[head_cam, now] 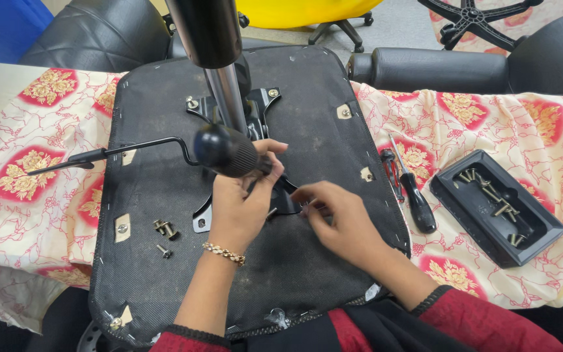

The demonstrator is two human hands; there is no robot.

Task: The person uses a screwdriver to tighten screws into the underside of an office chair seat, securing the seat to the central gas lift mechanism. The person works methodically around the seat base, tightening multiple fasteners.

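the left hand (pixel 242 205) rested on the black metal plate (pixel 255 117) at the middle of an upturned seat base (pixel 164 195), its fingers curled by the black knob (pixel 225 150) of a bent lever. the right hand (pixel 340 218) pinched its fingertips together on a small bolt (pixel 306 206) just beside the plate's edge. loose bolts (pixel 164 229) lay on the seat base to the left. a screwdriver (pixel 415 195) and a black tray (pixel 496 208) of bolts sat on the flowered cloth (pixel 464 130) over the worktop.
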